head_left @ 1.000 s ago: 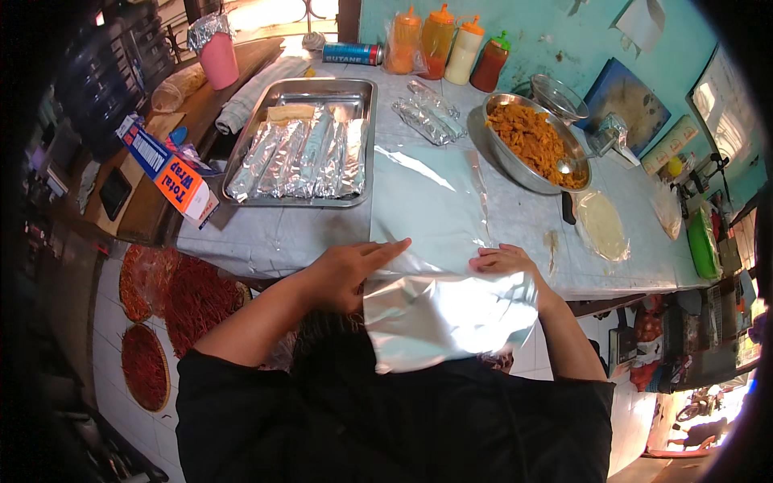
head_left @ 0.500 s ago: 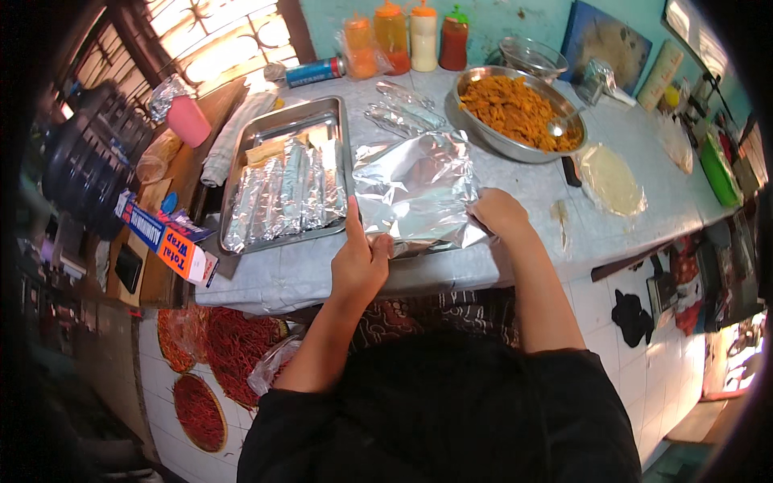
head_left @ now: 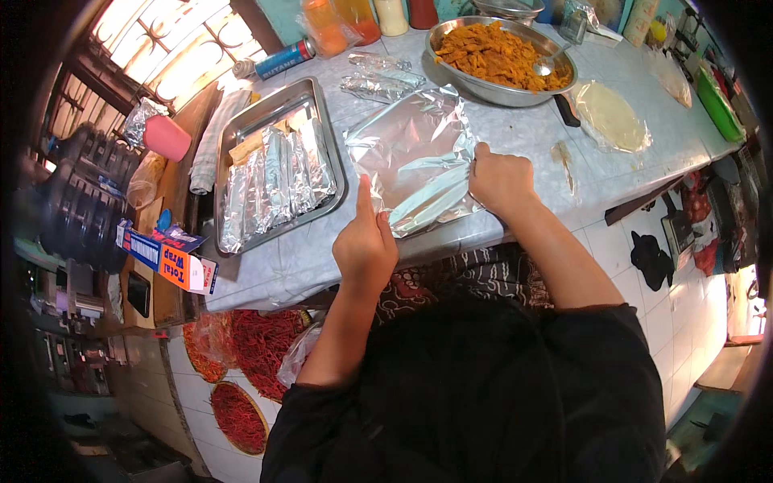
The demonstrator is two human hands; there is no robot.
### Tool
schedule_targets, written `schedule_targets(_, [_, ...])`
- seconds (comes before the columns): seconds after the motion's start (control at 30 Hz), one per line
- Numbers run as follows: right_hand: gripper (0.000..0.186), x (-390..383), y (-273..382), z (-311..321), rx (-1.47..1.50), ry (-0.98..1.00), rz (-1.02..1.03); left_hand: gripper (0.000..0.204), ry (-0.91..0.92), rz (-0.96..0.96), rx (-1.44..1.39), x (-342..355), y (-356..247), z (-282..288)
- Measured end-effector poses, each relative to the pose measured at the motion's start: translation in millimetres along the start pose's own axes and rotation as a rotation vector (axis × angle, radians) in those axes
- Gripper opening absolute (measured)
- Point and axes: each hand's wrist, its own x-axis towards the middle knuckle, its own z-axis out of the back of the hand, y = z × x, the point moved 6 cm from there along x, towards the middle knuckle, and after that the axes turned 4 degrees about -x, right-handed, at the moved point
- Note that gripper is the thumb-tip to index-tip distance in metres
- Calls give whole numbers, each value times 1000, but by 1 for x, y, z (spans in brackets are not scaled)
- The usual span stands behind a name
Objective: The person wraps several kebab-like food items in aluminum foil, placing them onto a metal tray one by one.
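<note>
A square sheet of aluminium foil (head_left: 419, 153) lies at the table's near edge, creased, its near part bent up in folds. At its near left corner is my left hand (head_left: 366, 253), index finger stretched along the edge, thumb against the foil, other fingers curled. My right hand (head_left: 503, 181) grips the foil's right edge with closed fingers. Left of the foil stands a metal tray (head_left: 338, 185) holding several foil-wrapped rolls (head_left: 278, 181) in a row and a few bare pale ones (head_left: 247, 149). More foil-wrapped pieces (head_left: 382, 80) lie beyond the sheet.
A steel bowl (head_left: 499, 98) of orange-brown filling with a spoon (head_left: 545, 66) stands at the back. Right of it lie a dark knife handle (head_left: 567, 111) and wrapped round flat sheets (head_left: 612, 117). A foil box (head_left: 165, 256) and gas canister (head_left: 284, 59) are at left; chilli baskets (head_left: 240, 419) sit on the floor.
The view has shifted, so the table sits higher in the picture. Both hands stay at the foil's edges, and its near part now shows raised folds.
</note>
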Motion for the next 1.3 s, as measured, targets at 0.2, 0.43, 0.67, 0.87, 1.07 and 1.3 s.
schedule_targets(0.2, [42,-18,2,12,-134,-596,133,58,-41,-123,36,-2,-17,-5])
schedule_targets(0.43, [61,-94,76,-42,280,-399,621,57,-142,-254,18,-12,-29,-7])
schedule_targets(0.67, [68,-105,-22,-36,100,-394,389,55,-126,-244,9,-14,-29,-8])
schedule_targets(0.87, [62,-109,-39,-29,187,-414,524,88,16,136,-719,10,18,-10])
schedule_targets(1.07, [61,-107,-64,-25,110,-447,649,73,150,221,-807,58,7,-15])
schedule_targets(1.3, [65,-112,-109,15,1178,-520,418,53,-4,-818,-268,40,-184,54])
